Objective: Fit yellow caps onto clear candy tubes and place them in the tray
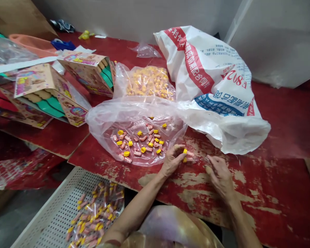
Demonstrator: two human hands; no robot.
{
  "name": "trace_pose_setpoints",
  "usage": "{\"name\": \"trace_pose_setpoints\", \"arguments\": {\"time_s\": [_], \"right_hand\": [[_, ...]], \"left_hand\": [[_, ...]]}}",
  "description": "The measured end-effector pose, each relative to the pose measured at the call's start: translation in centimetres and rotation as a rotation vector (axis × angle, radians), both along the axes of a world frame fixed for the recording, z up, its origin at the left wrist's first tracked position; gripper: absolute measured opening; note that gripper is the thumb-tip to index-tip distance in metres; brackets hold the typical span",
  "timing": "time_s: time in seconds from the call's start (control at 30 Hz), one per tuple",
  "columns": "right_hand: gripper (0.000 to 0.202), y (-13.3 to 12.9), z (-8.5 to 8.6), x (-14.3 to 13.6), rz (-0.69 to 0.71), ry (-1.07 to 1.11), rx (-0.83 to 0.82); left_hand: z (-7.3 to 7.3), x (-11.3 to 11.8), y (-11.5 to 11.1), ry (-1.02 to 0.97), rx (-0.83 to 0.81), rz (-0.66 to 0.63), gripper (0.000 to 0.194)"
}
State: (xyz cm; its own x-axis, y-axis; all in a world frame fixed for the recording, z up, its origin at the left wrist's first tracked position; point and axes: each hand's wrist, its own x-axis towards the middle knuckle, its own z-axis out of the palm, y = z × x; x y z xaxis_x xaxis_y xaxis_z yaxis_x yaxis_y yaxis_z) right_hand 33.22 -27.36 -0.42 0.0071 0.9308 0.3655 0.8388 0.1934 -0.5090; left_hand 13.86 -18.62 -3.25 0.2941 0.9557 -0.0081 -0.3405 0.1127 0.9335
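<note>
Two small pink-and-white patterned tubes with yellow caps [185,155] are pinched between the thumb and fingers of my left hand [172,160], above the worn red table. My right hand [219,174] is a short way to the right of them, fingers bent; something clear may be at its fingertips, too blurred to make out. Left of my left hand, an open clear plastic bag [105,150] lies with several loose tubes and yellow caps on it. Behind it stands another clear bag full of yellow-capped pieces [151,81].
A large white printed sack [222,69] lies at the back right. Printed boxes [38,82] with green contents stand at the left. Below the table edge, a white perforated crate [51,210] holds many wrapped tubes. The red table [281,179] extends right.
</note>
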Motion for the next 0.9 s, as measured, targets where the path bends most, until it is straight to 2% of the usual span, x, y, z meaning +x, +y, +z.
{"name": "trace_pose_setpoints", "arguments": {"time_s": [0.1,0.23,0.43,0.7,0.8,0.9], "right_hand": [[0.036,1.0,0.0,-1.8,0.108,-0.108,0.004],[0.035,2.2,0.1,-2.5,0.143,-0.155,-0.045],[0.034,3.1,0.0,-4.1,0.111,-0.077,-0.103],[0.028,4.3,-1.0,-6.8,0.029,0.039,-0.044],[0.031,4.3,-0.6,-6.2,0.024,0.183,-0.116],[0.033,3.6,0.7,-3.5,0.054,0.203,-0.273]], "left_hand": [[0.4,0.4,-0.6,-0.089,-0.046,-0.065,0.031],[0.3,0.4,-0.8,-0.003,0.022,-0.106,0.025],[0.0,0.0,-0.7,0.224,0.217,-0.014,0.026],[0.3,-0.6,-0.5,0.345,0.297,0.009,0.029],[0.5,-0.7,-0.1,0.353,0.339,-0.033,0.026],[0.5,-0.7,0.2,0.359,0.454,-0.024,0.026]]}}
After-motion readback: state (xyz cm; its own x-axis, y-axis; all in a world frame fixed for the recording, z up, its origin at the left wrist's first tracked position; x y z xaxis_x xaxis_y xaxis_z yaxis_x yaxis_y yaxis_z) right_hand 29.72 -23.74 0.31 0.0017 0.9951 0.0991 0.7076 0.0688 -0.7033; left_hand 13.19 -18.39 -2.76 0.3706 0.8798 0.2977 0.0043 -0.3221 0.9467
